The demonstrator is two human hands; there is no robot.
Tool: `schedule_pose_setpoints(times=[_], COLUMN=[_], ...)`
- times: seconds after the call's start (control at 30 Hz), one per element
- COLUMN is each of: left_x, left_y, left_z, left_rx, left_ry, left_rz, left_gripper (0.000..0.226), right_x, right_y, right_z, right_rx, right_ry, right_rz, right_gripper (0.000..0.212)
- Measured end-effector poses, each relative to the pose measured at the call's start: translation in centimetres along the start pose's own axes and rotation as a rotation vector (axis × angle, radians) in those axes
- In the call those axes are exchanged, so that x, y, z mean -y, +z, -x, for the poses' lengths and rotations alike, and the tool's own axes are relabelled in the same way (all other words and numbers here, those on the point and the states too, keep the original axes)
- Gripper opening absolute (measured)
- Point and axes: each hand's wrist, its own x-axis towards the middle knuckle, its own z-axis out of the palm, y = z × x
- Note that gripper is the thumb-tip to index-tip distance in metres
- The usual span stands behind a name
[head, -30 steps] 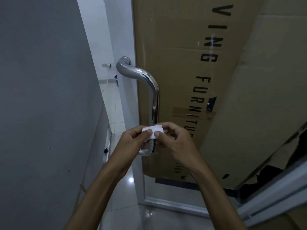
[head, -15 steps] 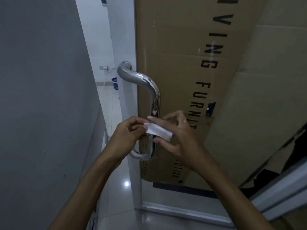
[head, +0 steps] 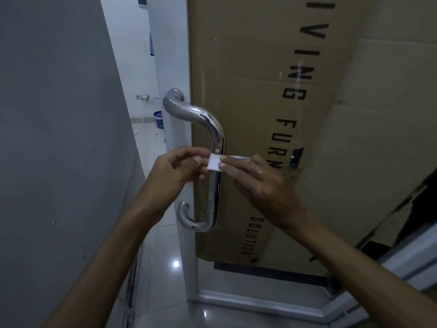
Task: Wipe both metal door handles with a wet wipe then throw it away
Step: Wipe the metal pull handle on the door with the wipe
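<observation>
1. Nearest are two hands. The left hand (head: 176, 168) and the right hand (head: 255, 178) each pinch one end of a single small white wet wipe (head: 214, 162), so both grips are closed on it.
2. The wipe hangs in the air between the fingertips, in front of the upright bar of the metal door handle (head: 214, 162). I cannot tell whether it touches the bar.
3. Risk: the wipe looks folded small. Pulled open too hard between two pinches, it could tear or slip from one hand and drop to the tiled floor (head: 165, 275), where it would pick up dirt.
4. Risk: wiping with it this small could leave the curved top and bottom bends of the handle untouched.
5. Count of handles: one is in view, on the frame edge of the glass door (head: 260, 287). The task names two; the second is not visible, so it could be forgotten.
6. Behind the glass stands one large cardboard box (head: 248, 67) with black lettering.
7. Farthest, through the gap beside the grey wall (head: 59, 138), sits one blue bin (head: 159, 119) on the floor, possibly where the wipe should go.
</observation>
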Motion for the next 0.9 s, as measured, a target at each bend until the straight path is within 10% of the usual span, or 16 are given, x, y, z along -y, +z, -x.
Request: schedule_pose_setpoints(times=[0.13,0.23,0.47,0.9], left_x=[-1.1,-2.0,-2.9,-2.4], left_y=[-0.6,-1.5,-2.4,-0.8], left_z=[-0.2,-1.4,-4.8,-4.9], left_rx=[-0.487,-0.527,-0.294,-0.389], left_ry=[0.49,0.704,0.703,0.667], left_rz=[-0.517,-0.827,-1.148,-0.986], left_gripper=[0.023,0.033,0.044,0.036], right_x=[-1.4,-2.6,-3.2,-1.8], right_y=[-1.1,-0.7,2.0,5.4], right_z=[-2.6,-3.4,-1.2,3.0], right_rx=[-0.088,-0.033,0.225,0.287], right_ry=[-0.14,-0.26,-0.359,-0.335], right_rz=[0.102,0.186,0.252,0.246], right_gripper=[0.031,0.035,0.047,0.046])
